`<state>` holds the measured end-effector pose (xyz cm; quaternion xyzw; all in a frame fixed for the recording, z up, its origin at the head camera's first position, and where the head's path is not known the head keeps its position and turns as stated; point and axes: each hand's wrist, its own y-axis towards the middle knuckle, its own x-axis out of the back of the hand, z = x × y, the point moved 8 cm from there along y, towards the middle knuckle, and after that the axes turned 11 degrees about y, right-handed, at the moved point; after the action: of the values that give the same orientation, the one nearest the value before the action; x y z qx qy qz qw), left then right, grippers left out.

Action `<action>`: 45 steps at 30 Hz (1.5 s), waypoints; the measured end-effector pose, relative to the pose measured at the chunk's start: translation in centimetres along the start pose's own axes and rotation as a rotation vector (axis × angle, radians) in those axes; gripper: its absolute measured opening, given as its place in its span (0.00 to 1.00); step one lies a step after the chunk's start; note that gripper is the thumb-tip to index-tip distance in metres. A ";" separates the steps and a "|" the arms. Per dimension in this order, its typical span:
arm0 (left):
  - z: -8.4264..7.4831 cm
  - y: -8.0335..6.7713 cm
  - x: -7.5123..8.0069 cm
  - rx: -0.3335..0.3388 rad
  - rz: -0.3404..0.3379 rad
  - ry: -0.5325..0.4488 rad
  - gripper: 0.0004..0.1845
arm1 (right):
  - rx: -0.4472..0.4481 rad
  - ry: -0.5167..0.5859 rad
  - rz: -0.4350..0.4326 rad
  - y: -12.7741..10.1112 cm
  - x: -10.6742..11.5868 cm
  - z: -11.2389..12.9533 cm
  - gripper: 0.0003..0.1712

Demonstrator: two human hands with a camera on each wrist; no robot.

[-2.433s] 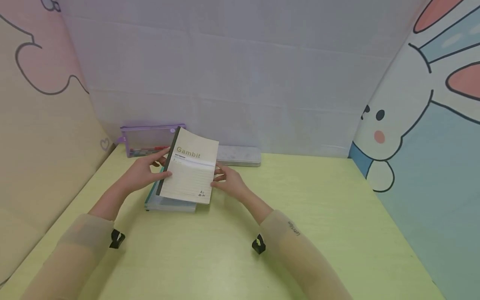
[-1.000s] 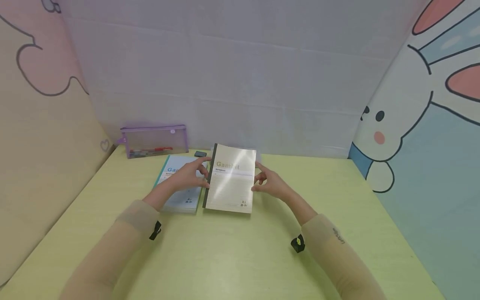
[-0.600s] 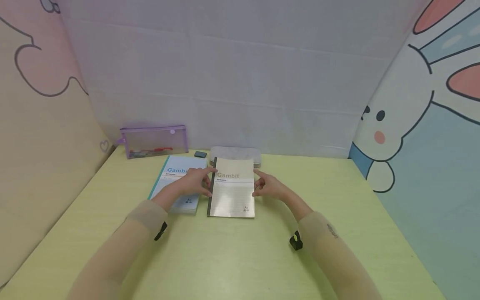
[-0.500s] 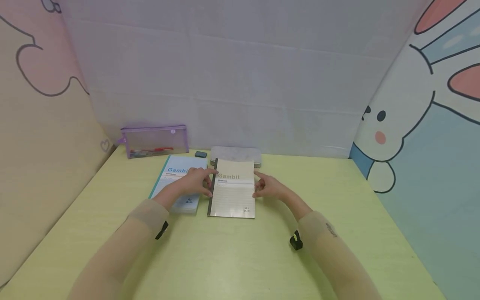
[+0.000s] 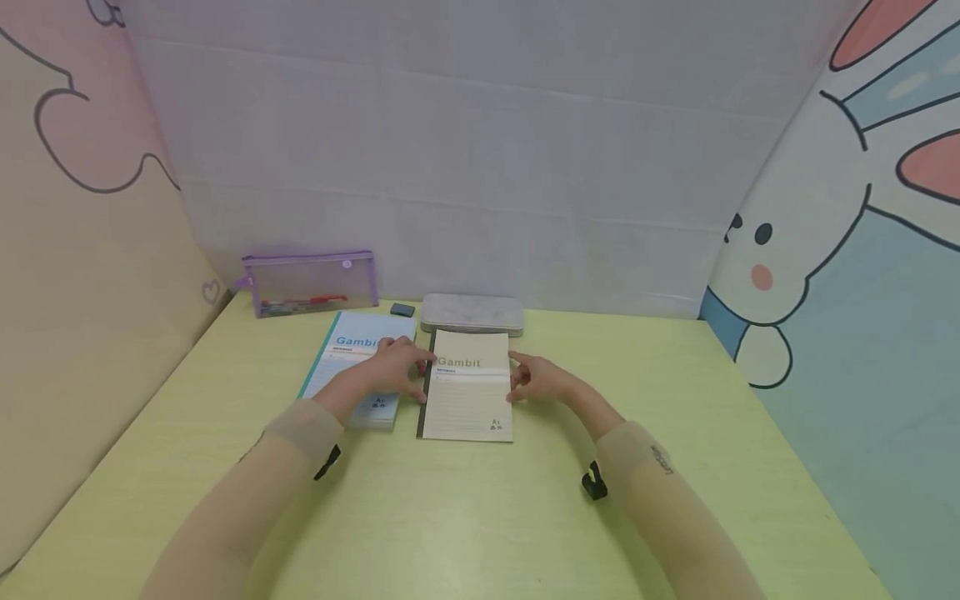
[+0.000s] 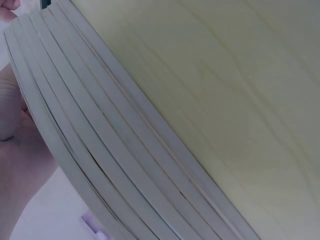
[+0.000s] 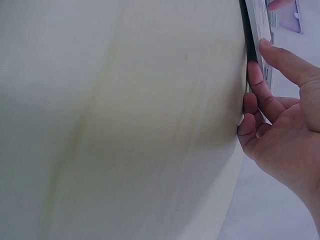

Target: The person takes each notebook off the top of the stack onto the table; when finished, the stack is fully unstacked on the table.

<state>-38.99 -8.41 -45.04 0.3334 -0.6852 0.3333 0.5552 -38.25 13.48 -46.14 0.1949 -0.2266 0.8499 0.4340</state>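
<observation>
A cream notebook with a black spine, marked "Gambit", lies in the middle of the table in the head view. My left hand reaches across the blue notebooks and holds the cream notebook's spine edge with thumb and fingertips. On the opposite edge my right hand grips it. The right wrist view shows that hand with its thumb on the cover side and fingers curled at the edge. Page edges of a notebook stack fill much of the left wrist view, partly hiding my left hand.
Behind the cream notebook is a grey case, with a small dark eraser-like block to its left. A purple-edged clear pencil pouch holding pens leans at the back wall. Printed walls close off both sides of the table.
Both hands carried the cream notebook right from over the blue notebooks and lowered it to the table. In the last half second it slid slightly toward me, away from the grey case.
</observation>
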 end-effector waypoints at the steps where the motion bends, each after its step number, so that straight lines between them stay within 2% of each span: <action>1: -0.1 0.0 0.1 0.000 0.000 0.014 0.42 | -0.003 -0.006 -0.004 0.0 0.0 0.0 0.52; 7: -0.3 0.0 0.3 0.000 0.010 0.084 0.39 | 0.010 -0.064 -0.035 0.1 0.1 -0.1 0.52; 14: 0.1 -0.6 0.8 -0.027 -0.025 0.047 0.41 | 0.042 -0.148 -0.066 -0.2 0.6 0.4 0.52; 18: 0.7 -1.6 1.8 -0.026 -0.065 0.013 0.40 | 0.072 -0.174 -0.088 -0.5 0.9 1.6 0.50; 24: 1.7 -3.6 4.0 -0.017 -0.133 -0.061 0.38 | 0.136 -0.192 -0.111 -0.9 0.7 4.6 0.45; 28: 3.0 -4.9 5.1 -0.006 -0.174 -0.073 0.38 | 0.161 -0.206 -0.108 -0.6 -0.1 6.6 0.43; 35: 6.4 -7.0 5.6 0.043 -0.208 -0.090 0.41 | 0.194 -0.158 -0.141 0.5 -1.9 8.4 0.44; 39: 8.4 -8.2 5.5 0.089 -0.223 -0.110 0.41 | 0.206 -0.160 -0.147 1.6 -3.5 8.8 0.44; 45: 11.4 -9.8 4.6 0.160 -0.234 -0.102 0.46 | 0.194 -0.168 -0.118 3.3 -6.4 9.1 0.44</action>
<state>-37.77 -23.69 -41.47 0.4706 -0.6404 0.3025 0.5263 -36.24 2.57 -42.79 0.3194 -0.1669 0.8216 0.4416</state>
